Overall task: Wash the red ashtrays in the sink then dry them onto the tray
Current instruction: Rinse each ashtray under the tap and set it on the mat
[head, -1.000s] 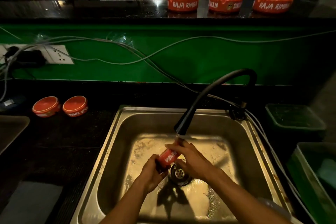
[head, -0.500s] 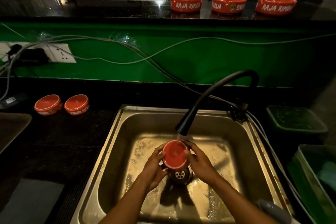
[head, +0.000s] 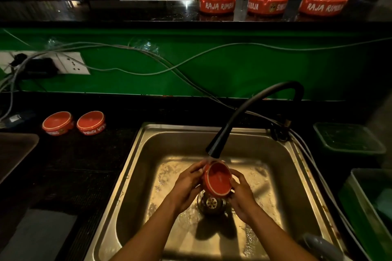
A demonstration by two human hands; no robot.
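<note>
Glossy round red ashtray (head: 218, 180) gripped by both hands over steel sink (head: 297, 167).

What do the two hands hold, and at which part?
One red ashtray, gripped at its outer rim: left hand on its left side, right hand on its right.

The red ashtray (head: 218, 180), held edge-on a second earlier with its lettered side wall showing, was turned until its flat base faced the camera. The left hand (head: 187, 186) was shifted to its 9 o'clock edge and the right hand (head: 241, 194) to its 4 o'clock edge.
</note>
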